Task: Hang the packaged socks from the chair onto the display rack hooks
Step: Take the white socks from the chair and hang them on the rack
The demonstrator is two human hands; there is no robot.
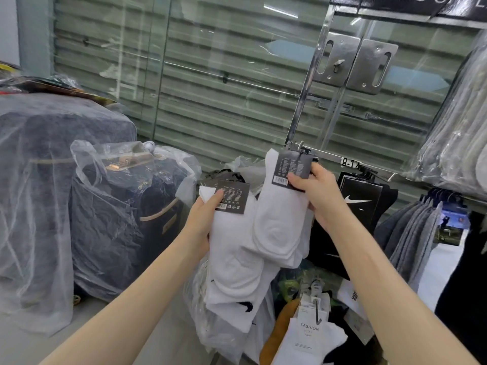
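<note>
two suitcases (118, 219) in clear plastic stood at left. left grip (203, 219) was curled round a stack of white socks (232, 259), thumb over its top edge, held low and left of the hook. right grip (316, 193) pinched the dark label (291, 167) of another white pair (279, 227), label top up against the tip of the rack hook (301, 145); could not tell whether it was threaded on. black socks (361, 198) hung just right of that grip. grey socks (416, 233) hung at far right.
</note>
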